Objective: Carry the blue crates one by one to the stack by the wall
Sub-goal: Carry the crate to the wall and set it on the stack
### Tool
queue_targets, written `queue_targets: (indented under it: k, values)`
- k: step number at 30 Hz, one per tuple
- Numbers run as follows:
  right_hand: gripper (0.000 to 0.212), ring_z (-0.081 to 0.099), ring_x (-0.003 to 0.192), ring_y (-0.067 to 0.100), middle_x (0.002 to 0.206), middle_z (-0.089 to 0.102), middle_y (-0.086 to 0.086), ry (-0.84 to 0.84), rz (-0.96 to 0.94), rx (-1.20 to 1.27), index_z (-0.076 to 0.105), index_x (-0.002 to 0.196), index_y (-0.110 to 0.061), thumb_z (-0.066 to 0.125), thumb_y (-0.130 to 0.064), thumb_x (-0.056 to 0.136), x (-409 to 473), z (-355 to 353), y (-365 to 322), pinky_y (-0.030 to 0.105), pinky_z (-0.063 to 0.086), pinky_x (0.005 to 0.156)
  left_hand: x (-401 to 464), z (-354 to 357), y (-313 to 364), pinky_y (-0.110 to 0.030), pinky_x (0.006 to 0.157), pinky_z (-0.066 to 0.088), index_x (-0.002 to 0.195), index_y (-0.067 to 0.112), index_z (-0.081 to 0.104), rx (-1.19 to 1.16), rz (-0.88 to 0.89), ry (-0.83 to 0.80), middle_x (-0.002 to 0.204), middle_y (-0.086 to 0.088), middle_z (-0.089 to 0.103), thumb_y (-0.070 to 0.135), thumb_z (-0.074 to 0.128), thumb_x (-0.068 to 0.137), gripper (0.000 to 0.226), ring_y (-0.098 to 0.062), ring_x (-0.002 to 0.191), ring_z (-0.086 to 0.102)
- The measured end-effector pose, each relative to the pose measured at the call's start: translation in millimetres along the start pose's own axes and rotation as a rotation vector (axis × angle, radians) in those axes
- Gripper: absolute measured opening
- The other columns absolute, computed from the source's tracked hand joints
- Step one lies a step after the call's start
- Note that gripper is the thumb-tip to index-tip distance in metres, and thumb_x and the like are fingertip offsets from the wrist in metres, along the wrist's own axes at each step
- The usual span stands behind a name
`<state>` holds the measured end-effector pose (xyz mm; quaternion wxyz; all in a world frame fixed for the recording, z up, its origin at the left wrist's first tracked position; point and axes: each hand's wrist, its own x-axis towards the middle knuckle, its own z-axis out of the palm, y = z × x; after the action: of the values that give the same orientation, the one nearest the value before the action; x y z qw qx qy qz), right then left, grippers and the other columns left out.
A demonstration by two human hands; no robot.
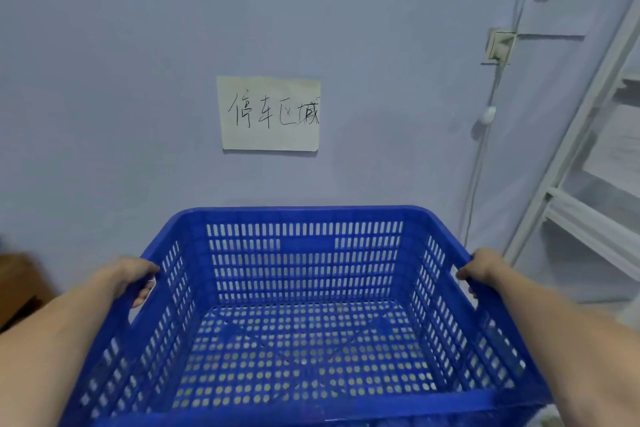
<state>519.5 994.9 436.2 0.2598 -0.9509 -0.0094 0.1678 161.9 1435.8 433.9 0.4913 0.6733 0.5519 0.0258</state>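
You have one empty blue crate (304,305) up in front of you. Your left hand (136,279) is clamped on its left handle slot, your right hand (479,269) on the right rim. Beyond its far edge: the wall (104,80), close, with a handwritten paper sign (270,113). The stack is out of view, so this carry looks unfinished; crates remaining cannot be told.

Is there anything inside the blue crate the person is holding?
No. The blue crate is empty; its perforated floor shows bare between the left hand and right hand.
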Motion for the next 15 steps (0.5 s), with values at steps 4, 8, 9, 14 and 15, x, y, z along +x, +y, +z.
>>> queue_targets:
  k: [4,8,9,14,15]
  values:
    - [0.034,0.054,0.055,0.022,0.085,0.062,0.02,0.019,0.095,-0.107,0.06,0.11,0.008,0.068,-0.008,0.081,31.1,50.7,-14.6,0.031,0.044,0.063,73.0,22.8,-3.6,-0.021,0.048,0.026,0.056,0.009,0.034,-0.055,-0.081,-0.041,0.032,-0.006,0.034,0.016,0.039,0.1,0.045,-0.017,0.031,0.032]
    - [0.035,0.056,0.076,0.029,0.093,0.062,0.021,-0.019,0.217,-0.096,0.062,0.111,0.009,0.066,-0.011,0.082,66.1,106.9,-5.2,0.034,0.047,0.072,147.3,53.9,-18.4,-0.017,0.036,0.034,0.06,0.006,0.04,-0.084,-0.11,0.01,0.031,-0.007,0.04,0.01,0.048,0.097,0.038,-0.018,0.018,0.035]
    - [0.033,0.056,0.076,0.029,0.093,0.063,0.022,-0.03,0.245,-0.079,0.062,0.109,0.009,0.065,-0.012,0.083,74.9,120.7,-0.3,0.035,0.047,0.072,162.3,63.0,-23.4,-0.016,0.033,0.035,0.061,0.005,0.041,-0.082,-0.119,0.019,0.025,-0.004,0.04,0.009,0.049,0.097,0.037,-0.016,0.014,0.035]
    - [0.019,0.055,0.067,0.031,0.067,0.055,0.017,-0.088,0.404,0.066,0.053,0.095,0.004,0.061,-0.01,0.086,114.6,193.1,23.3,0.046,0.05,0.078,219.4,112.1,-57.5,-0.016,0.026,0.034,0.063,0.007,0.042,-0.05,-0.223,0.032,0.054,-0.011,0.043,0.012,0.046,0.098,0.036,-0.024,0.044,0.041]
    - [0.018,0.056,0.067,0.031,0.065,0.054,0.016,-0.113,0.435,0.085,0.054,0.095,0.004,0.061,-0.01,0.086,122.8,207.5,29.5,0.047,0.051,0.078,227.7,120.8,-67.5,-0.014,0.024,0.031,0.061,0.009,0.04,-0.04,-0.249,0.009,0.054,-0.011,0.043,0.012,0.044,0.098,0.038,-0.024,0.045,0.04]
